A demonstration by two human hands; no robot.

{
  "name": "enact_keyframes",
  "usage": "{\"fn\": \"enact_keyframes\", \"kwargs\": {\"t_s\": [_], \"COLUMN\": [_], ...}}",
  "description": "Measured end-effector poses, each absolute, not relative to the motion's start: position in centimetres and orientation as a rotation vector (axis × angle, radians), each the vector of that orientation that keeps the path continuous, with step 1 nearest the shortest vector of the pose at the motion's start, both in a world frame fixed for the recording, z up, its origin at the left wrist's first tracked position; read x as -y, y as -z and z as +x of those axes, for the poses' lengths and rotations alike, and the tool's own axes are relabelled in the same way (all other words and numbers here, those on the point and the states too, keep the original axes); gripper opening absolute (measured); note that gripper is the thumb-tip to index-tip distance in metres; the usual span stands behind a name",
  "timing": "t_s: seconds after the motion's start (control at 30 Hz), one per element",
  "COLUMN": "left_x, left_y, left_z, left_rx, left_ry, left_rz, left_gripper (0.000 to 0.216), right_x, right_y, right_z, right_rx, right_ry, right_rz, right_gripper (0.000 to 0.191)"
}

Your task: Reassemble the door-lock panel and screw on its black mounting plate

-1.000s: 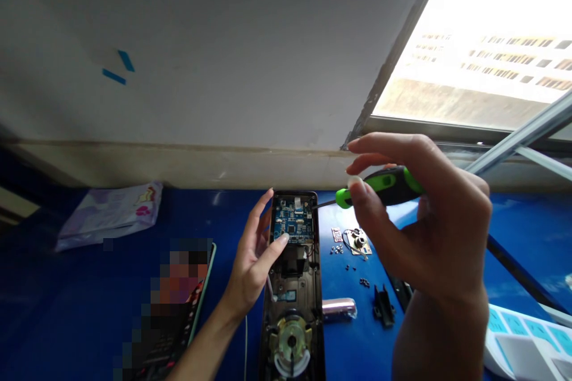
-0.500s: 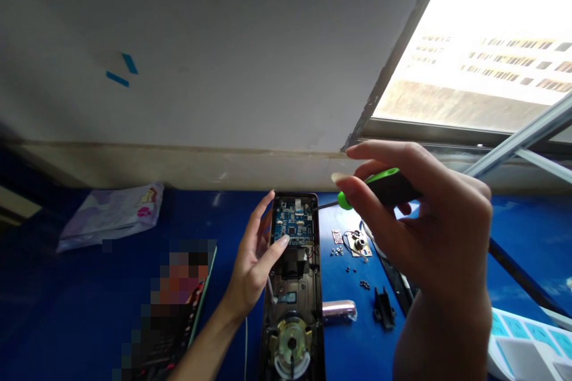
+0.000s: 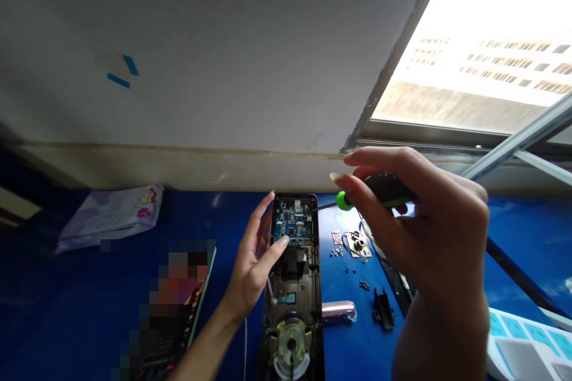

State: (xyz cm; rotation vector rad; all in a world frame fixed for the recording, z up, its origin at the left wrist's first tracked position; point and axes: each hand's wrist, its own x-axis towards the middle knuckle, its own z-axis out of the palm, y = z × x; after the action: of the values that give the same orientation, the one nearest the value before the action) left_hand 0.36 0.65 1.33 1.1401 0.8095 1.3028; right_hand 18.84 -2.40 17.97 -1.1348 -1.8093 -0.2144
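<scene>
Head view: you have the casing lying open on a blue table, long side running away from you, far end near the wall.
Left hand: your grip is on the casing's far left part, fingers along the outer side, thumb over the near edge of the board.
Right hand: you hold the screwdriver by its black and green handle, forefinger and thumb stretched forward.
Screwdriver tip: at the board's right edge; too small to tell whether it sits in a screw.
Board: blue, set in the casing's far end.
Disc: round, in the casing's near end.
Right of the casing: you have a pink tube just beside it, then screws in small groups, a module with a cable, and a black bracket.
Packet: on your left, near the wall.
</scene>
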Motion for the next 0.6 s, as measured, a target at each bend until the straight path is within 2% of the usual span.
{"fn": "enact_keyframes", "kwargs": {"t_s": [0.13, 0.2, 0.33, 0.4, 0.6], "left_x": [-0.71, -0.70, -0.63, -0.62, -0.68], "left_y": [-1.22, -1.29, -1.57, -1.66, -1.64], "left_z": [0.33, 0.35, 0.38, 0.36, 0.37], "left_rx": [-0.812, -0.803, -0.801, -0.805, -0.815], "left_ry": [-1.317, -1.325, -1.326, -1.315, -1.326], "left_rz": [1.161, 1.165, 1.144, 1.132, 1.155], "left_gripper": [0.074, 0.072, 0.070, 0.071, 0.073], "right_x": [2.55, 2.53, 2.32, 2.30, 2.52], "right_y": [-17.90, -17.87, -17.89, -17.94, -17.95], "right_z": [18.83, 18.81, 18.82, 18.87, 19.01], "right_rx": [1.803, 1.818, 1.814, 1.808, 1.817], "right_ry": [0.186, 0.174, 0.222, 0.233, 0.110], "right_rz": [-1.135, -1.127, -1.145, -1.145, -1.153], "right_gripper": [0.040, 0.048, 0.024, 0.018, 0.040]}}
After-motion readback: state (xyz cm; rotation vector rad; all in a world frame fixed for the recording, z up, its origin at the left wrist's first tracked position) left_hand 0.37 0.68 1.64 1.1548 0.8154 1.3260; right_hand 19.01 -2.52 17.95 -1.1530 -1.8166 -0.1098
